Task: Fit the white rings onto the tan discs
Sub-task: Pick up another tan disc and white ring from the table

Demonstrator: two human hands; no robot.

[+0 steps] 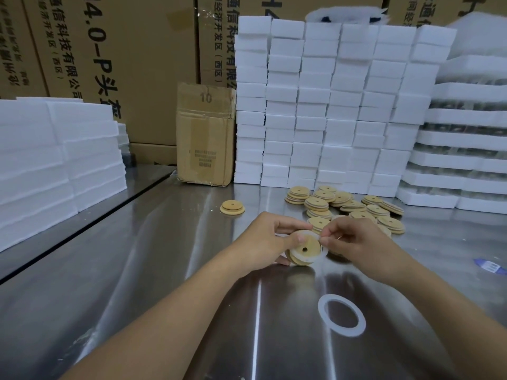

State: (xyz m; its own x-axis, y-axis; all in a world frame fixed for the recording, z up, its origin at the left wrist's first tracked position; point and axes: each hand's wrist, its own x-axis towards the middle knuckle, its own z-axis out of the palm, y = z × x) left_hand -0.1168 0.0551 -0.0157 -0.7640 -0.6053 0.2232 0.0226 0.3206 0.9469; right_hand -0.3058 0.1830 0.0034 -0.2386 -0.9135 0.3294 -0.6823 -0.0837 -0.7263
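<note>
My left hand (270,239) grips a tan disc (304,252) with a centre hole, held on edge just above the steel table. A white ring (319,257) lies partly around the disc's rim. My right hand (354,242) pinches that ring at the disc's upper right edge. A second white ring (341,315) lies flat on the table nearer to me. A pile of several tan discs (348,207) sits just behind my hands. One disc (232,207) lies alone to the left of the pile.
The steel table (164,270) has a raised glass panel (82,215) on the left bearing white foam slabs (55,160). Stacks of white foam blocks (329,105) and a small cardboard box (205,135) stand behind the discs. Foam trays (466,146) rise at right.
</note>
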